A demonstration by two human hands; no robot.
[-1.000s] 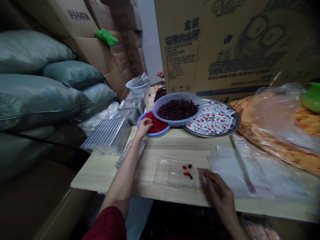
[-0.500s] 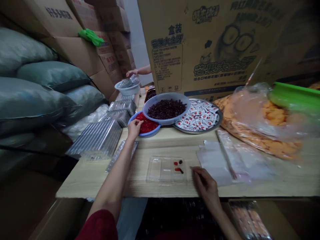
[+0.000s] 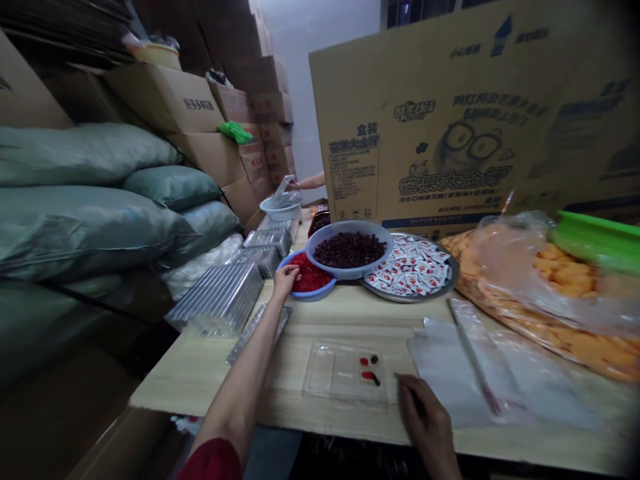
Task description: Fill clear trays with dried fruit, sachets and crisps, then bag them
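Observation:
At the left rim of a blue bowl of red pieces (image 3: 311, 279), my left hand (image 3: 286, 279) has its fingers pinched together; what is between them is too small to make out. My right hand (image 3: 425, 412) hovers low by the table's front edge, fingers curled and thumb and index close together. Anything in its grip is hidden. Just left of it lies a clear plastic tray (image 3: 323, 370) with compartments, holding red and dark pieces (image 3: 369, 377) in its right part. A larger bowl of dark pieces (image 3: 350, 251) overlaps the red one.
Behind stand a metal tray of small sachets (image 3: 410, 270), a large carton (image 3: 425, 167) and a bag of orange pieces (image 3: 545, 287). Clear bags (image 3: 445, 373) lie right, stacked clear trays (image 3: 220, 297) left. Another person's hand (image 3: 295, 185) is at a far bowl (image 3: 281, 210).
The view has tilted up, so everything sits lower and further right. My left hand stays at the red pieces; my right hand remains beside the tray. The other person's hand has lifted clear plastic.

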